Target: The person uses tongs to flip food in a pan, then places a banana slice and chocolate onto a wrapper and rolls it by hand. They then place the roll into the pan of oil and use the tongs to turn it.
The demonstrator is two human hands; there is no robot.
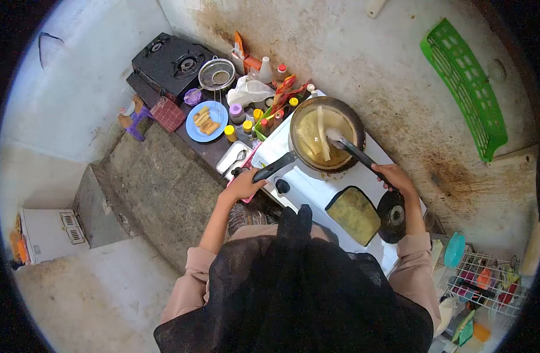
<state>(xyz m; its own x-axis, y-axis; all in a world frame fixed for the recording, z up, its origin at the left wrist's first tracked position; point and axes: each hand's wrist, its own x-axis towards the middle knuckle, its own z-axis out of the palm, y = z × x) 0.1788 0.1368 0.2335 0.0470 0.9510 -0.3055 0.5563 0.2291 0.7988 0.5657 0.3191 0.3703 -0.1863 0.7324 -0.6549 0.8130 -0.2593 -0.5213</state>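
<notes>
My left hand (245, 185) is closed around the black handle of a frying pan (360, 126), which sits on a white stove (308, 191). Pale, long rolls (321, 126) lie in the yellowish oil inside the pan. In my right hand (395, 177) is the black handle of a spatula (359, 154); its head dips into the oil beside the rolls. A potholder-like pad (353, 216) with dark edging rests on the stove, between my two arms. Past the pan's left side, a blue plate (194, 132) carries several browned rolls.
Bottles and yellow-capped jars (230, 133) crowd the counter left of the pan. A white tray (227, 160) with a spoon sits near my left hand. Farther back are a strainer (217, 74) and a black stove (176, 62). A wire rack (485, 279) stands at right.
</notes>
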